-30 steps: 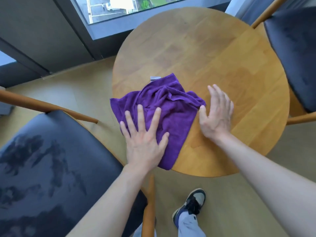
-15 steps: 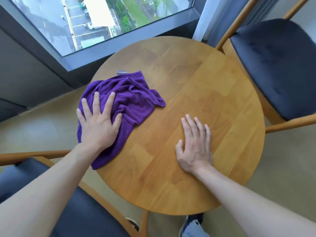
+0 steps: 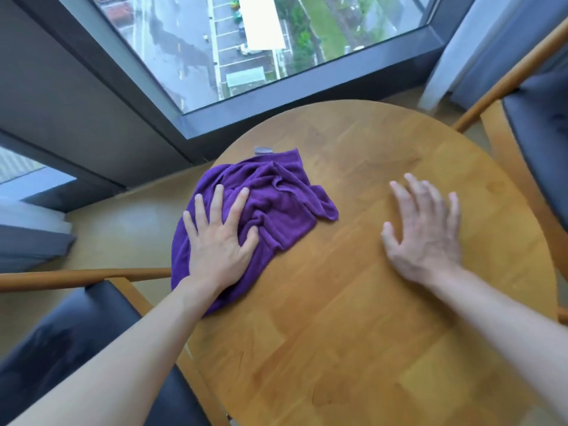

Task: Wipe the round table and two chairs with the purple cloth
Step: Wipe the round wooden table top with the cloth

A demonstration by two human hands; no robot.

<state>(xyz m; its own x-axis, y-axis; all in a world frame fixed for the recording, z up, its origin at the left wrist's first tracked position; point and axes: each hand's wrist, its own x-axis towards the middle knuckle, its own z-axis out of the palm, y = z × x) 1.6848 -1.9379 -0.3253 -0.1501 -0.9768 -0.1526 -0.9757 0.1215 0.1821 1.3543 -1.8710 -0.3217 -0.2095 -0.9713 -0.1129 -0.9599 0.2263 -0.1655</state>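
The purple cloth (image 3: 276, 195) lies bunched on the left part of the round wooden table (image 3: 353, 318), partly hanging over its left edge. My left hand (image 3: 218, 241) presses flat on the cloth with fingers spread. My right hand (image 3: 424, 232) rests flat on the bare wood to the right, fingers spread, apart from the cloth. One chair with a dark seat (image 3: 70, 342) stands at the lower left, its wooden rail (image 3: 83, 276) beside the table. A second chair (image 3: 541, 142) stands at the far right.
A large window (image 3: 233, 41) with a dark frame runs behind the table, close to its far edge. A grey curtain (image 3: 455, 53) hangs at the right of the window. Beige floor (image 3: 123, 222) shows at the left between chair and window.
My left hand has slid the cloth along the table's left side toward the window edge. My right hand has stayed flat on the wood. The view has tilted up toward the window.
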